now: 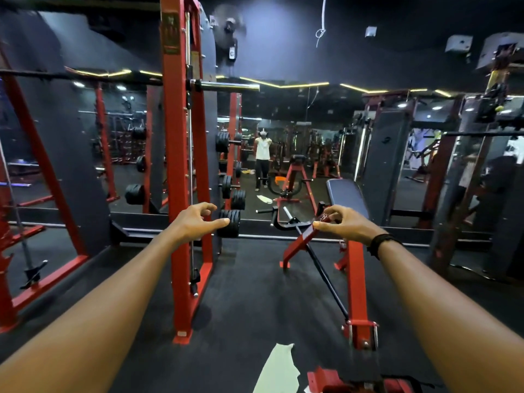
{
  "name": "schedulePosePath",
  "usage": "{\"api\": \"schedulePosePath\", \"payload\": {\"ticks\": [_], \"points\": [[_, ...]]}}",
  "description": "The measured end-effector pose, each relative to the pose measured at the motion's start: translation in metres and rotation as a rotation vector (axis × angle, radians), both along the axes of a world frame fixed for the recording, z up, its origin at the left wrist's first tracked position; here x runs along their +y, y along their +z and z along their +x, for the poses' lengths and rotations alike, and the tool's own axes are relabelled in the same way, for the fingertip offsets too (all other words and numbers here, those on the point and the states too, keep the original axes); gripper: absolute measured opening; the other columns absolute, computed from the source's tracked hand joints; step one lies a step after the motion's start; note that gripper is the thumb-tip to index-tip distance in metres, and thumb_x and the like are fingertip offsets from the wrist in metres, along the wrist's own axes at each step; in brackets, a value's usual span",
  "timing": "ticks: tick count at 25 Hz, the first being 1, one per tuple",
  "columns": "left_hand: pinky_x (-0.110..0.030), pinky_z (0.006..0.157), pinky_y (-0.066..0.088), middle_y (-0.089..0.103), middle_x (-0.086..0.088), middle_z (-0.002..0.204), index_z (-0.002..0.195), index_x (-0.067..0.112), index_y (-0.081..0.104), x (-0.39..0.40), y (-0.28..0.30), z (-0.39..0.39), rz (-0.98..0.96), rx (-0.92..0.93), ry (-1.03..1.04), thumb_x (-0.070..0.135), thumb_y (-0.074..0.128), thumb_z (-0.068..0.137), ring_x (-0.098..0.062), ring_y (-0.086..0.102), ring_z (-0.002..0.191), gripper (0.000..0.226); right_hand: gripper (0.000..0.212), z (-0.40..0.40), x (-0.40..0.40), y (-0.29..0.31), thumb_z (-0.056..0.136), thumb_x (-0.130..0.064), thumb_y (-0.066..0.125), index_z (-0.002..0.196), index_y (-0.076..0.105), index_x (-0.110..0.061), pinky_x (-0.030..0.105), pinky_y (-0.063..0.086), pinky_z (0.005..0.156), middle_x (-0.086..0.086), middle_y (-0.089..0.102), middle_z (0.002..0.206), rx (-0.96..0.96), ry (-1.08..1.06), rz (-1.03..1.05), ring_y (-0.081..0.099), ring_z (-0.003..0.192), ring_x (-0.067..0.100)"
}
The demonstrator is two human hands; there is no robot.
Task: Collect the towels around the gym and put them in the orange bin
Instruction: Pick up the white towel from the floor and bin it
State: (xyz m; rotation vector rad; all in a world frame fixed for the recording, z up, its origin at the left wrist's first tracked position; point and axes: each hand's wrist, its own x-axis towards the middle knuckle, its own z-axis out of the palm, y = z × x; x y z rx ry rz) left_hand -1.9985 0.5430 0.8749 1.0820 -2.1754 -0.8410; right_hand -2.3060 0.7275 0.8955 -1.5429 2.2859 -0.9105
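no readable text, label on red rack post [170,32] too blurred

A strip of bare black floor [243,293] runs from near to far down the middle, open as far as the mirror wall [283,154]. On its left stands the red upright of a rack [181,194], with stacked weight plates [231,222] just beyond it. On its right a red T-bar row frame [355,279] and its slanted black bar [326,276] cut in. Near, a pale towel [279,370] lies on the floor beside a red frame base [326,378]. Both hands hover empty above the strip.
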Motion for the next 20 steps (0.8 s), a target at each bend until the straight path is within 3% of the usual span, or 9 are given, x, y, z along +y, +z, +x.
{"api": "schedulePosePath", "payload": {"ticks": [3,6,8,12,14,20], "points": [[-0.038,0.1,0.045,0.051,-0.005,0.137,0.131,0.025,0.053,-0.059,-0.002,-0.022,0.039,0.031,-0.015,0.063,0.071,0.066,-0.022,0.051,0.123,0.078,0.08,-0.018,-0.052,-0.002,0.072,-0.06,0.07,0.135,0.047,-0.016,0.032,0.043,0.1,0.006,0.054,0.132,-0.031,-0.024,-0.017,0.053,0.119,0.02],[-0.037,0.1,0.046,0.055,-0.004,0.132,0.128,0.025,0.056,-0.11,-0.018,-0.049,0.066,0.031,-0.021,0.069,0.071,0.061,-0.02,0.054,0.117,0.082,0.098,-0.044,-0.105,-0.022,0.052,-0.081,0.066,0.128,0.054,-0.021,0.037,0.049,0.097,0.002,0.06,0.122,-0.014,-0.026,-0.029,0.058,0.113,0.018],[-0.039,0.102,0.046,0.057,-0.004,0.131,0.127,0.024,0.057,-0.143,-0.038,-0.069,0.092,0.019,-0.028,0.073,0.072,0.057,-0.019,0.056,0.117,0.087,0.104,-0.065,-0.142,-0.043,0.046,-0.084,0.064,0.126,0.055,-0.02,0.04,0.05,0.097,0.001,0.062,0.118,-0.032,-0.038,-0.002,0.059,0.111,0.019],[-0.036,0.102,0.044,0.057,-0.002,0.13,0.127,0.022,0.058,-0.201,-0.083,-0.114,0.163,-0.033,-0.02,0.057,0.075,0.07,-0.018,0.055,0.116,0.069,0.065,-0.097,-0.204,-0.087,0.075,-0.051,0.073,0.125,0.054,-0.015,0.032,0.044,0.1,0.002,0.058,0.12,-0.074,-0.028,0.093,0.054,0.113,0.016],[-0.032,0.099,0.044,0.057,-0.002,0.128,0.126,0.022,0.058,-0.232,-0.109,-0.14,0.18,-0.061,-0.011,0.054,0.075,0.072,-0.016,0.055,0.114,0.066,0.056,-0.124,-0.239,-0.115,0.078,-0.046,0.073,0.123,0.056,-0.016,0.03,0.041,0.1,0.0,0.056,0.119,-0.082,-0.021,0.13,0.052,0.115,0.016],[-0.035,0.104,0.043,0.058,-0.005,0.132,0.126,0.02,0.058,-0.333,-0.21,-0.234,0.289,-0.2,0.004,0.051,0.075,0.073,-0.018,0.055,0.119,0.064,0.07,-0.216,-0.36,-0.22,0.078,-0.05,0.071,0.133,0.05,-0.011,0.033,0.041,0.102,0.011,0.054,0.135,-0.144,-0.034,0.285,0.053,0.122,0.023]]}}
